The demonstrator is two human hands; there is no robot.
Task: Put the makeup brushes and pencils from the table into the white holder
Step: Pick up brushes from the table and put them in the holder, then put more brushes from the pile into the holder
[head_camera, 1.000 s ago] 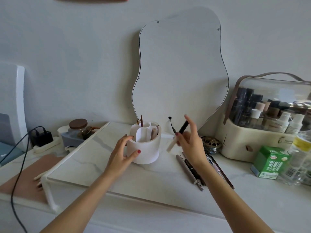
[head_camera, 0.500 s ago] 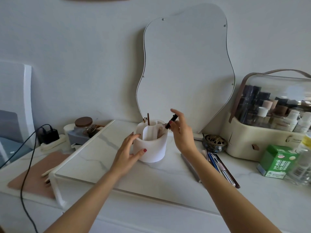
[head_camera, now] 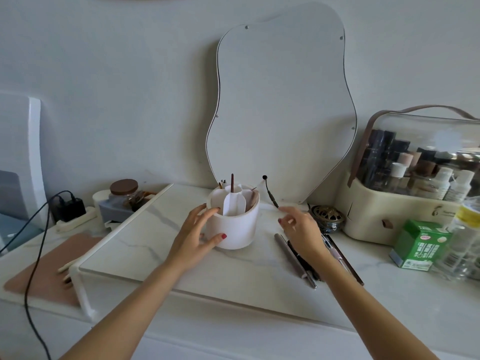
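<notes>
The white holder (head_camera: 235,231) stands on the marble shelf, split into compartments. A brown pencil (head_camera: 232,182) sticks up from its back, and a tan brush (head_camera: 255,199) leans in its right compartment. My left hand (head_camera: 194,236) grips the holder's left side, fingers on the rim and thumb on the wall. My right hand (head_camera: 298,229) hovers just right of the holder with its fingers apart and nothing in it. Several pencils and brushes (head_camera: 294,258) lie side by side on the shelf below that hand, partly hidden by my wrist.
A wavy mirror (head_camera: 280,113) leans on the wall behind, with a thin black cable (head_camera: 270,194) in front of it. A brass dish (head_camera: 328,216), a cream cosmetics case (head_camera: 376,222) and a green box (head_camera: 418,245) stand right. Jar (head_camera: 124,190) and charger (head_camera: 68,206) sit left.
My right hand carried a black pencil to the holder, let it go there and drew back down to the right, empty. My left hand stayed on the holder.
</notes>
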